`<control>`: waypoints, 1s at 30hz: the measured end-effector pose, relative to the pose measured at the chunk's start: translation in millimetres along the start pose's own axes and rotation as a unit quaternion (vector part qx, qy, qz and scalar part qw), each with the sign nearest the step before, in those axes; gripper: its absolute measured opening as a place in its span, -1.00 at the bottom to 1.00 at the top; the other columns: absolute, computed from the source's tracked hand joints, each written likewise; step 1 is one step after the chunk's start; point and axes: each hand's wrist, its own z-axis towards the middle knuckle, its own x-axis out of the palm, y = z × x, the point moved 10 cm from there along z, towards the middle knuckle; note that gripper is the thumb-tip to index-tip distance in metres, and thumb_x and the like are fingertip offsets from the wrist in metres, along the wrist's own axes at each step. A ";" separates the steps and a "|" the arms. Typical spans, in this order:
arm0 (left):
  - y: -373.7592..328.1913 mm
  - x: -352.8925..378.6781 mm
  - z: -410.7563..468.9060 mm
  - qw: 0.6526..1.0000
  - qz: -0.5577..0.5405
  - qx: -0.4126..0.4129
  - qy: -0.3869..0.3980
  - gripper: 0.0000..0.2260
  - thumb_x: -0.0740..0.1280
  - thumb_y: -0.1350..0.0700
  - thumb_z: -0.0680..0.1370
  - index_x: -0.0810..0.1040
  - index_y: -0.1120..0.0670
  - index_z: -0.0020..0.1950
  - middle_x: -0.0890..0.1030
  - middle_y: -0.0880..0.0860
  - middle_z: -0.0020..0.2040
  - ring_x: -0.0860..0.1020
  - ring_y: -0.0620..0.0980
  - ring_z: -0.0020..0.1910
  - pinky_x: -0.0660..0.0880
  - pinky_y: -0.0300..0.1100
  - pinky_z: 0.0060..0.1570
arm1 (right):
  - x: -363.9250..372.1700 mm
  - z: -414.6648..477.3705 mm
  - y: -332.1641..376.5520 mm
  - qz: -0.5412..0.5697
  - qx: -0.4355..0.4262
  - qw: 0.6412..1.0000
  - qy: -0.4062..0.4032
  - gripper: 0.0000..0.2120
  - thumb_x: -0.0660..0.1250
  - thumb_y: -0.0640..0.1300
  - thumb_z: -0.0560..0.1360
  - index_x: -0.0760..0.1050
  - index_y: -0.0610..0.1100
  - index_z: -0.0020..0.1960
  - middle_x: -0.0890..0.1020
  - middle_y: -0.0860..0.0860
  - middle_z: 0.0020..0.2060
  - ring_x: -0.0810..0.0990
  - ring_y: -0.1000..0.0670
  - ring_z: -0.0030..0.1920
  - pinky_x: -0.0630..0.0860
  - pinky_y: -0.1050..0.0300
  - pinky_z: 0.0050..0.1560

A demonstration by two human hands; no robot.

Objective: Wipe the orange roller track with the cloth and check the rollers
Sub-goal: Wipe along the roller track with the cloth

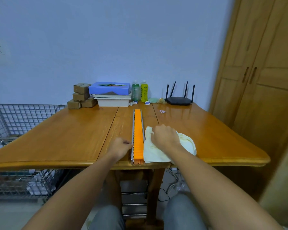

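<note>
Cloth [165, 151] bunched in right hand's [164, 136] closed grip beside orange roller track [138, 138] — left hand [120, 146] curled, fingertips pinching its rail.

Right hand [165, 135] grips cloth [158, 155] beside roller track [138, 135]

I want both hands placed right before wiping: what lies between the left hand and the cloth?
In the head view, only the orange roller track lies between the left hand and the cloth.
</note>
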 end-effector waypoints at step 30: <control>-0.1 -5.8 -30.7 1.000 -0.002 0.006 -0.011 -0.80 0.42 0.06 0.60 0.70 0.12 0.16 0.67 0.01 -0.02 0.57 -0.13 -0.07 0.44 -0.26 -0.18 | 0.5 -56.6 51.7 -0.041 -0.102 0.994 0.000 -0.73 0.20 -0.01 0.61 0.63 -0.10 -0.04 0.56 -0.02 -0.30 0.53 -0.09 -0.30 0.52 0.05 -0.23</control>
